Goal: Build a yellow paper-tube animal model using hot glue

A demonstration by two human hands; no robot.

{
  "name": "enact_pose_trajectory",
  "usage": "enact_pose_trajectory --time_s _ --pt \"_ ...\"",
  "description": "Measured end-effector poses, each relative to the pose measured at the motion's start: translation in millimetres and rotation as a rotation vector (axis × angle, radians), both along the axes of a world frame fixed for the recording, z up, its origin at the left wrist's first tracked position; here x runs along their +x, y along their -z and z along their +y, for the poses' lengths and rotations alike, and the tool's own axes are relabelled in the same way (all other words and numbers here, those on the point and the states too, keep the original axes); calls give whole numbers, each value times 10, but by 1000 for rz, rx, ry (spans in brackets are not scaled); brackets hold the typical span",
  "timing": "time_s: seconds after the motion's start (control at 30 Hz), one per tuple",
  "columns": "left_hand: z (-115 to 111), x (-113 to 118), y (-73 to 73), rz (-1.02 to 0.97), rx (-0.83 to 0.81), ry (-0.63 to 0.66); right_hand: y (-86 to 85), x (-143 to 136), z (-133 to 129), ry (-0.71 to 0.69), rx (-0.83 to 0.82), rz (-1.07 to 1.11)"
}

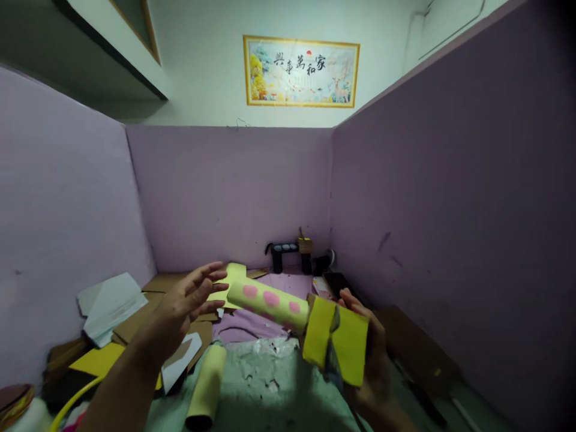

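My right hand (371, 354) is wrapped round a yellow paper-covered block (337, 336), which has a dark grey strip down its middle. From the block's left side a pale yellow paper tube (270, 300) with pink spots sticks out, tilted up to the left; I cannot make out how the two are joined. Near the tube's far end, my left hand (193, 294) is raised with its fingers apart, holding nothing. Another pale yellow tube (207, 384), plain and hollow, lies on the green surface below my left hand. A yellow paper sheet (234, 275) lies behind the spotted tube.
Cardboard pieces, white paper (114, 309) and yellow card (99, 360) pile up at left. A black tube figure (283, 248) stands by the back wall. At right are a dark phone-like slab (337, 281), a brown box (418, 348) and a dark-handled tool (425, 403). Purple walls enclose three sides.
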State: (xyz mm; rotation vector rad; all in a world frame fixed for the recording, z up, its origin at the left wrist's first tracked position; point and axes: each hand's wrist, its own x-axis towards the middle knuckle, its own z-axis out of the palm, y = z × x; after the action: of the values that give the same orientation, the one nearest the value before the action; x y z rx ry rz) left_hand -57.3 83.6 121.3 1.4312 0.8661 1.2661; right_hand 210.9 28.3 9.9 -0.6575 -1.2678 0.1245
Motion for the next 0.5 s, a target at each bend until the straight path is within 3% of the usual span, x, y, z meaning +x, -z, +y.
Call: enact_pose_trajectory --time_s 0.17,0.37,0.5 --pt "-48 153 31 79 -143 -65 105 -65 -15 5 174 -163" --pt "-121 243 26 139 -18 -31 300 -85 20 -58 141 -4" --pt "-116 219 38 130 43 132 361 -47 28 -227 -119 164"
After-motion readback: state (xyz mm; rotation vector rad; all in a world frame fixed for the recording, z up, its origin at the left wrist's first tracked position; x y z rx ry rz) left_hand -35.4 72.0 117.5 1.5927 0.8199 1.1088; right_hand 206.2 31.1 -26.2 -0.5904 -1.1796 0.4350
